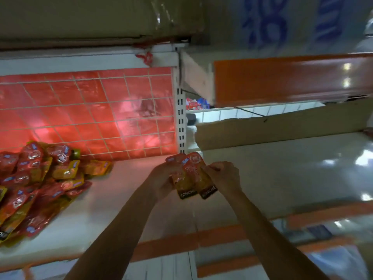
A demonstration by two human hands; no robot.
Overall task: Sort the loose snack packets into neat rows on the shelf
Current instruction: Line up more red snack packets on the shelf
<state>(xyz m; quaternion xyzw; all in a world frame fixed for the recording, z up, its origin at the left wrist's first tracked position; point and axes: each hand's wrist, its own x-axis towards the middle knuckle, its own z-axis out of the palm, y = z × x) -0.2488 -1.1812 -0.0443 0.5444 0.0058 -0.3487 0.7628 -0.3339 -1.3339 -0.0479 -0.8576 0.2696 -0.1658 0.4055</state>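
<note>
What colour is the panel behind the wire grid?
The panel is red; head view.

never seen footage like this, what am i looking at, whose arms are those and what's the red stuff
There is no machine here: one camera worn on a person's head looks down at their own bare arms. The left hand and right hand together hold a few red and yellow foil snack packets with black ends over a white shelf. A loose heap of the same packets lies on the shelf at the left. Behind it stands a red back panel with a white wire grid.
</note>
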